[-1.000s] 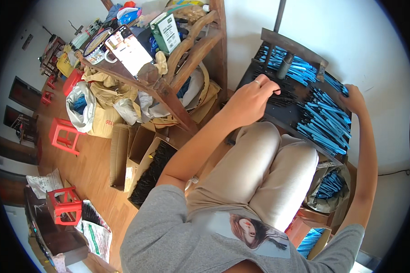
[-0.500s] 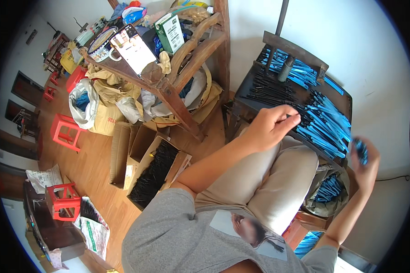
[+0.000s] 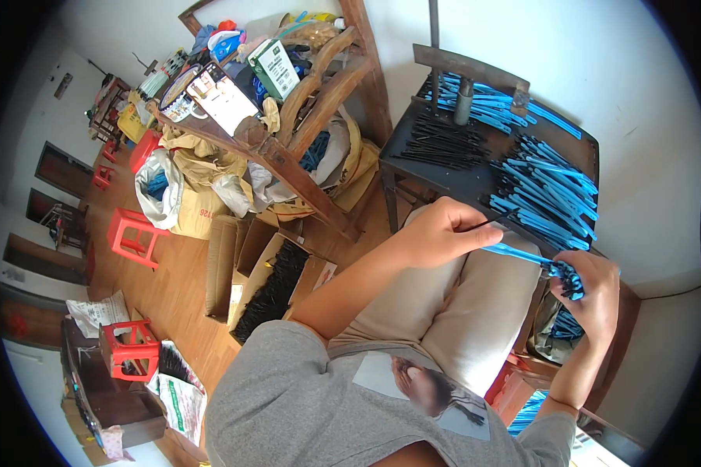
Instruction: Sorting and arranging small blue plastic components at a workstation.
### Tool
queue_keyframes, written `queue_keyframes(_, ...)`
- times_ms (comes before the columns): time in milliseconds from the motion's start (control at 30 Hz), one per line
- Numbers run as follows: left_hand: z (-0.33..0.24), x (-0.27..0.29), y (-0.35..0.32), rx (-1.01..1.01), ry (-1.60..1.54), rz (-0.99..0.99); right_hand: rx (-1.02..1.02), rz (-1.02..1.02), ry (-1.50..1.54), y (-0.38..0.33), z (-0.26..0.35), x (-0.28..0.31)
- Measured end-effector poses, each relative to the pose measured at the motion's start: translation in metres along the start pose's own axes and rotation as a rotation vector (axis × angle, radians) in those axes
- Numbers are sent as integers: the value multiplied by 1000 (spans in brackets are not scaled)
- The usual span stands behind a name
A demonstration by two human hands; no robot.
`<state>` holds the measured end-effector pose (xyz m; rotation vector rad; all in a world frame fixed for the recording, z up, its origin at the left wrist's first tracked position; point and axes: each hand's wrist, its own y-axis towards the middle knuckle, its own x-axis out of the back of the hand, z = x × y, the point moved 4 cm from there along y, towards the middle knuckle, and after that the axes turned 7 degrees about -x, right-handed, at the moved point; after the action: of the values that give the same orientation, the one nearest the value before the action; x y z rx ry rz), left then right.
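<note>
My left hand [image 3: 448, 233] is closed above my lap, thumb and finger pinching a thin black stick [image 3: 500, 220]. Across from it, my right hand [image 3: 592, 288] wraps round a bundle of blue strips with black ends [image 3: 566, 279]. One blue strip [image 3: 514, 251] reaches from that bundle toward my left fingertips; whether it touches them I cannot tell. Just beyond both hands, a heap of blue strips [image 3: 553, 191] lies on the dark work stand [image 3: 401, 159]. To its left are loose thin black sticks [image 3: 444, 140].
A metal post [image 3: 464, 101] and crossbar rise from the stand. Left of my legs sits a cardboard box [image 3: 296, 292] of black sticks. A wooden rack [image 3: 319, 187] holds a phone [image 3: 222, 100] and a green box. Red stools [image 3: 136, 233] and sacks stand on the floor.
My right hand has come inward from the right with its bundle, nearer my left hand. My left hand has moved slightly down and left. The view has shifted a little.
</note>
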<state>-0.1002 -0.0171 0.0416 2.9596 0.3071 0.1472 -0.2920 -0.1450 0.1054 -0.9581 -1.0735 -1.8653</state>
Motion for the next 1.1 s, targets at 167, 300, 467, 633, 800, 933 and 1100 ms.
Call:
queue_keyframes(167, -10, -14, -5, 61, -51, -82, -124, -143, 405, -20, -11, 11)
queue_keyframes(300, -25, -40, -1, 83, -133, -93, -427, -358, 1088, -51, -33, 0)
queue_keyframes(467, -26, -77, 14, 60, -357, -9, -83, -462, 1496, -50, -26, -19)
queue_keyframes(633, -16, -101, 24, 90, -379, 35, -22, -619, 1457, -46, -25, -17)
queue_keyframes(800, 0, -105, 19, 58, -366, -31, -107, -523, 1399, -40, -24, -21)
queue_keyframes(933, 6, -99, 12, -28, -305, -50, -169, -592, 1424, -40, -22, -29)
queue_keyframes(1100, 7, -83, 10, -61, -205, -217, -266, -647, 1574, -46, -36, -43)
